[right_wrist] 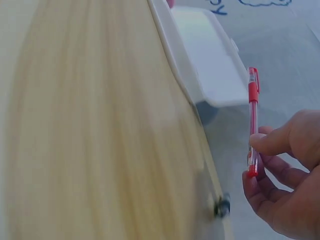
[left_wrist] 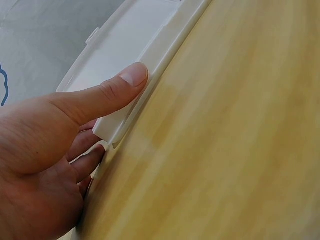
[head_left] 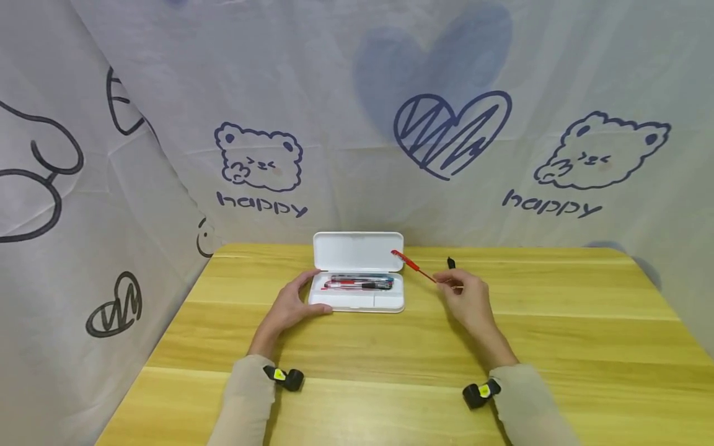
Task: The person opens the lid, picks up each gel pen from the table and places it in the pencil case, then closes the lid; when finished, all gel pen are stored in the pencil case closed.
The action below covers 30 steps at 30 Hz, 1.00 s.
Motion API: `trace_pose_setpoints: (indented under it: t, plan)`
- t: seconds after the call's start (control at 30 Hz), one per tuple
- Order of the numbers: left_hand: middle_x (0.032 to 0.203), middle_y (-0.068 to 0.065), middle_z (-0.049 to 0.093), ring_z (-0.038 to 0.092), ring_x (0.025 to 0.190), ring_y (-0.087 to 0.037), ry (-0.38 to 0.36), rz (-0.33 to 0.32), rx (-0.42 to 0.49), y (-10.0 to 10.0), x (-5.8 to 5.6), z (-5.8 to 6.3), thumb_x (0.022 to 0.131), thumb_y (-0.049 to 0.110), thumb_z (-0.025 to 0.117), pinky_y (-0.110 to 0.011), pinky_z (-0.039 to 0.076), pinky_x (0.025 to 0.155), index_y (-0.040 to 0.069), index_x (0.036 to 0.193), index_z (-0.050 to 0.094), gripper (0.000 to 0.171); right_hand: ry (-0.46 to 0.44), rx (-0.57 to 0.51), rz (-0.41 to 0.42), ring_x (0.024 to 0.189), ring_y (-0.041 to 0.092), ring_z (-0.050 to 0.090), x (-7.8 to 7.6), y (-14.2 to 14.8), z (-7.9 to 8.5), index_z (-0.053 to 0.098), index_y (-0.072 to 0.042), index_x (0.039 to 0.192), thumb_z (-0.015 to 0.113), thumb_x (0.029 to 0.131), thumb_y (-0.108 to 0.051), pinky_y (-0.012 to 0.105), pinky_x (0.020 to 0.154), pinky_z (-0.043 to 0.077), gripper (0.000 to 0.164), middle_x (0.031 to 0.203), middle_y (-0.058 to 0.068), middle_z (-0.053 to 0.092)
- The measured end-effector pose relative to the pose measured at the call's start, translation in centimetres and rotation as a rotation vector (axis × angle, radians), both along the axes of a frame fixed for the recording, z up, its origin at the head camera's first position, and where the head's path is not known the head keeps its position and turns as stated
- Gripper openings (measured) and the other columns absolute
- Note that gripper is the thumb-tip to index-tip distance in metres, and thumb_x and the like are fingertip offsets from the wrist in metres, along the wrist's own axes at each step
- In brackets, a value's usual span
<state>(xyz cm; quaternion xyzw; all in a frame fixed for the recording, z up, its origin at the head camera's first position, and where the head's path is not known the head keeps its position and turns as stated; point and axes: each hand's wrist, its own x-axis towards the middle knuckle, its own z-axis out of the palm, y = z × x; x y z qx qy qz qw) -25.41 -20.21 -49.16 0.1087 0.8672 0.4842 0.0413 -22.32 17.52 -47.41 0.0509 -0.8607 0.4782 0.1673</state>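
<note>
A white pencil case (head_left: 389, 301) stands with its lid (head_left: 357, 251) raised; several pens (head_left: 362, 284) lie in its rear compartment. My left hand (head_left: 292, 305) grips the case's left end, the thumb over the front rim and the other fingers round the side. In the left wrist view, the thumb (left_wrist: 112, 92) presses on the white edge. To the right of the case, my right hand (head_left: 467, 298) pinches a red pen (head_left: 411, 263) near one end, between thumb and fingers. The pen's red-capped end points up toward the lid, held above the table, as the right wrist view also shows.
Behind my right hand a small dark object (head_left: 451, 262) lies on the wooden table (head_left: 357, 384), partly hidden. A pale cloth (head_left: 357, 186) printed with hearts and bears hangs behind the table and along its left side.
</note>
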Motion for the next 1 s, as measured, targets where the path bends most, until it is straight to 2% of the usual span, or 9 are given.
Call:
trace_pose_setpoints:
  t: [0.37,0.63,1.0]
  plan:
    - [0.157,-0.015,0.045,0.031,0.150,-0.034,0.010,-0.002,0.014,0.3,-0.2,0.0,0.072,0.022,0.096,-0.051,0.023,0.123,0.009,0.150,0.049,0.092,0.028,-0.032,0.042,0.091,0.028,0.070,-1.6,-4.7,0.8,0.078,-0.001,0.101,0.072,0.089,0.006,0.034,0.074,0.058,0.015,0.101,0.013,0.076]
    - [0.156,-0.014,0.047,0.033,0.148,-0.035,0.020,0.009,-0.013,-0.2,0.0,-0.1,0.072,0.026,0.096,-0.053,0.023,0.123,0.012,0.149,0.050,0.091,-0.038,-0.022,0.100,0.092,0.025,0.066,-2.2,-7.6,0.2,0.079,-0.004,0.096,0.067,0.090,0.009,0.034,0.076,0.055,0.019,0.098,0.010,0.075]
    - [0.156,-0.015,0.046,0.032,0.149,-0.035,0.023,0.002,-0.011,-0.1,-0.2,-0.2,0.072,0.024,0.096,-0.052,0.023,0.123,0.010,0.149,0.050,0.091,-0.056,0.062,0.141,0.085,0.022,0.063,-2.7,-9.6,-0.6,0.078,-0.005,0.091,0.070,0.091,0.007,0.037,0.077,0.054,0.015,0.092,0.005,0.075]
